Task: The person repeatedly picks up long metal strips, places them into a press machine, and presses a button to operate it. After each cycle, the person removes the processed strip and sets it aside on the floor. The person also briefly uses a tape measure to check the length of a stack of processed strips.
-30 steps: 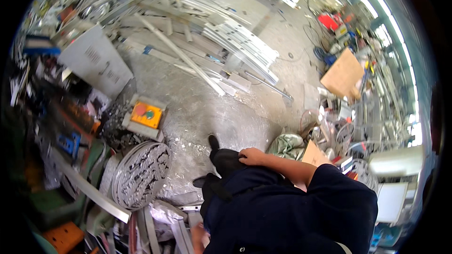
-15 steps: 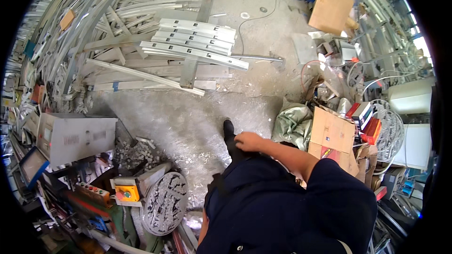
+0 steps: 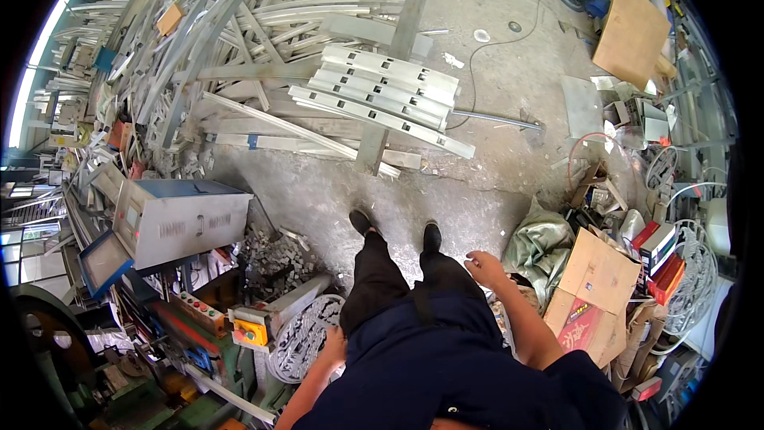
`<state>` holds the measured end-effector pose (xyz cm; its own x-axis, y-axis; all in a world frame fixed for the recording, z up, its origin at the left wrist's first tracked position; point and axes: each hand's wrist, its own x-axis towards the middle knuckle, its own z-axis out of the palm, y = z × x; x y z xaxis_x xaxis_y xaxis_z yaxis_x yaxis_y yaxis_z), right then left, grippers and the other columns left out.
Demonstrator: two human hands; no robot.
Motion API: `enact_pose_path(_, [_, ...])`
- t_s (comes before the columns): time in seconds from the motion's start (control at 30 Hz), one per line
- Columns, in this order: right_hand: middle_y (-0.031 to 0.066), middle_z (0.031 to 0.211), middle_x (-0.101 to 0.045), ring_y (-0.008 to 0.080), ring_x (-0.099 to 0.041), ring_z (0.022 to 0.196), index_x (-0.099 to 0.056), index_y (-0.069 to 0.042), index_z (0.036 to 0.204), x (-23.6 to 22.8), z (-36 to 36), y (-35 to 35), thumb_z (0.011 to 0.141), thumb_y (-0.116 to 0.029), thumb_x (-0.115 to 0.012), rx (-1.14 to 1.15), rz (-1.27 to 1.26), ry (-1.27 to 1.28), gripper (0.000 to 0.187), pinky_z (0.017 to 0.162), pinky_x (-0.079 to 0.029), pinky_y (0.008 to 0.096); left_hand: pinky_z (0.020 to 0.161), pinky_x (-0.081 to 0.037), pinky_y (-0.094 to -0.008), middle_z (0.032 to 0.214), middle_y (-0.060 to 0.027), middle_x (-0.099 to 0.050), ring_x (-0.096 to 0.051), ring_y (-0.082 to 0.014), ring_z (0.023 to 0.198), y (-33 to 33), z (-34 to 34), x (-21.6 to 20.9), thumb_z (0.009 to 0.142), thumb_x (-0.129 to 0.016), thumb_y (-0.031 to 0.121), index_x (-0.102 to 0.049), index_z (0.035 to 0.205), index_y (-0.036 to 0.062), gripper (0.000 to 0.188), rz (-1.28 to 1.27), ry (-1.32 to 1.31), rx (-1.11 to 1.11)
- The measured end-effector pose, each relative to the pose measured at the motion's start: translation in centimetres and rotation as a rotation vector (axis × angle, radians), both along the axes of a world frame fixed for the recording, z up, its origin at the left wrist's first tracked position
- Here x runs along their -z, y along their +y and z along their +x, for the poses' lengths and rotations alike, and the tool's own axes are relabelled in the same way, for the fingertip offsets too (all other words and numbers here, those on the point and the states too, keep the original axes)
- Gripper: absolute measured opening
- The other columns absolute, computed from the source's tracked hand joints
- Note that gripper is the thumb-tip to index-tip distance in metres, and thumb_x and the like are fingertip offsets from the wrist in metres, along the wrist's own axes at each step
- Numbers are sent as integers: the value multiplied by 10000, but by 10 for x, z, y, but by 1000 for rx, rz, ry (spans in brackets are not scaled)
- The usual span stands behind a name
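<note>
Two low hands — left hand (image 3: 335,344) by a round coil (image 3: 305,338), right hand (image 3: 487,269) by a crumpled sack (image 3: 537,248)

The right hand is held out just beside the thigh, fingers apart and bent a little. The left hand is down at the other thigh; its fingers are too small to read, so whether they are apart or together I cannot tell, nor whether they touch the coil.

The grey coil stands tilted at the person's left, beside a yellow control box (image 3: 250,333). Past that, a pile of small metal offcuts (image 3: 278,261) lies next to a grey cabinet (image 3: 191,227).

At the right, the greenish sack slumps on the floor (image 3: 493,191) near an opened cardboard box (image 3: 598,275). Ahead of the dark shoes (image 3: 432,236), slotted metal profiles (image 3: 382,95) are stacked across a long flat bar (image 3: 414,8) — well apart from both hands. A brown board (image 3: 633,36) leans at the far right.
</note>
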<state>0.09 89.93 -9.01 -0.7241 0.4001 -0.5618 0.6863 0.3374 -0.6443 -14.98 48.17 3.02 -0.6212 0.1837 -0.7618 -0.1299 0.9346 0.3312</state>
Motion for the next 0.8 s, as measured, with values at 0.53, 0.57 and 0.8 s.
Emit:
enact_pose_path(0.53, [171, 969, -686, 314, -654, 956, -677, -35, 1070, -71, -220, 10, 942, -356, -556, 156, -88, -30, 366, 822, -510, 381, 881, -504, -473, 873, -189, -694, -662, -359, 930, -9, -317, -107, 919, -568, 245, -570, 602, 58, 368, 930, -358, -862])
enact_pose_path(0.57, [153, 990, -688, 287, -655, 974, -663, -45, 1120, -75, -249, -2, 939, -362, -566, 179, -239, -40, 377, 826, -513, 367, 906, -514, -468, 753, -118, -646, -678, -298, 918, -9, -349, -100, 976, -458, 333, -466, 605, 87, 446, 1033, -408, -728])
enact_pose_path(0.8, [75, 1101, -604, 175, -578, 976, -541, -104, 1299, -100, -457, -101, 961, -404, -548, 156, -1165, -42, 452, 781, -511, 382, 660, -452, -297, 739, -64, -611, -571, -167, 687, 161, -411, -21, 929, -480, 163, -602, 715, -2, 296, 989, -165, -130])
